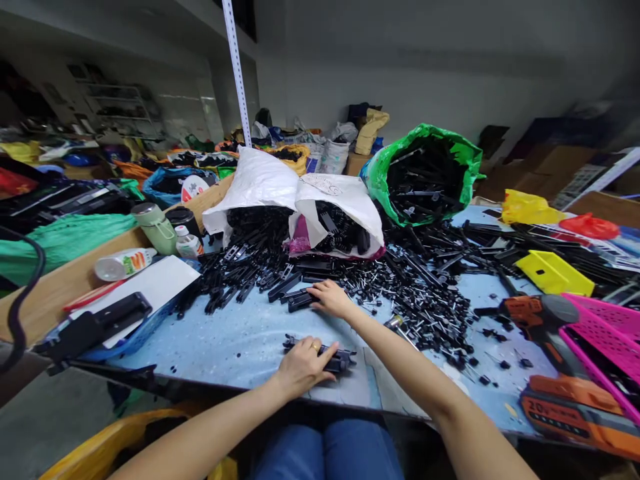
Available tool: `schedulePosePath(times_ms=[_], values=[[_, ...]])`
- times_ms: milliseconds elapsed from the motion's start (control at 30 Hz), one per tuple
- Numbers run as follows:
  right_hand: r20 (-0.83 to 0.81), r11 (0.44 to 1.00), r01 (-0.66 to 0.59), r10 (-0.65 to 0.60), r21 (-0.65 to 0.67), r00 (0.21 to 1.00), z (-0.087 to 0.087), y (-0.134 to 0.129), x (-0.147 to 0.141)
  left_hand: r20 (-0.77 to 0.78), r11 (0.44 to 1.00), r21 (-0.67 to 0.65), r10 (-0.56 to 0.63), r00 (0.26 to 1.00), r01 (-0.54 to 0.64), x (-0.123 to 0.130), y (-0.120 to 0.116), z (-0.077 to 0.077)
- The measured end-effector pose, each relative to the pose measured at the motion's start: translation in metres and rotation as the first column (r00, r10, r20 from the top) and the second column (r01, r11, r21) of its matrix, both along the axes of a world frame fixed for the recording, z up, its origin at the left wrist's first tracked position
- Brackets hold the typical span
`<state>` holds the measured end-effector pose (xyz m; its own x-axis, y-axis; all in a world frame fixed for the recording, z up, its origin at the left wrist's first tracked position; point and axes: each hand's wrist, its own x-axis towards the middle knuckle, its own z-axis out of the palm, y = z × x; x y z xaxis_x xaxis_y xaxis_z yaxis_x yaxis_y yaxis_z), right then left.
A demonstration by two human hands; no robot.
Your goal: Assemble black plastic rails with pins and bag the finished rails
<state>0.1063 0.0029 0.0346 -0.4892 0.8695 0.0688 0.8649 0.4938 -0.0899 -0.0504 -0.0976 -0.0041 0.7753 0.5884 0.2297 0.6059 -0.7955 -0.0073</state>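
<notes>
My left hand (304, 365) is closed over a long black plastic part (345, 361) lying near the table's front edge; its palm hides the middle of the part. Farther forward, my right hand (329, 297) reaches to the front of the heap, its fingers curled over the end of another black plastic piece (299, 302). Around that hand lie more long black parts (240, 280) to the left. A spread of small black pieces with metal pins (425, 313) lies to the right.
White sacks (265, 177) and a green bag (425, 210) of black parts stand behind. At right are an orange cordless drill (537, 313), a pink basket (607, 327) and a yellow tray (555, 272). A green flask (154, 228), bottles and a white board (160, 287) are left.
</notes>
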Motion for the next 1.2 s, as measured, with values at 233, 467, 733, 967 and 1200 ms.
schedulePosePath(times_ms=[233,467,733,967,1200], values=[[0.071,0.987,0.158,-0.155,-0.033,0.985,-0.013,0.021,0.014,-0.075,0.995,-0.064,0.077,0.994,-0.082,0.014,0.04,-0.003],[-0.043,0.961,0.177,-0.19,-0.211,0.981,-0.004,0.082,0.029,0.074,0.933,-0.09,0.355,0.932,-0.349,0.021,0.1,0.027],[-0.4,0.922,0.126,-0.278,-0.366,0.873,0.0,0.038,0.046,-0.018,0.698,-0.209,0.698,0.716,-0.685,-0.015,0.19,0.037],[-0.578,0.969,0.134,-0.232,-0.208,0.782,-0.018,-0.057,0.047,0.056,0.79,-0.175,0.604,0.795,-0.588,-0.013,0.15,0.047],[-0.272,0.996,0.06,-0.074,-0.058,0.959,-0.042,-0.117,0.023,0.384,0.906,-0.399,0.307,0.871,-0.143,-0.023,0.029,0.017]])
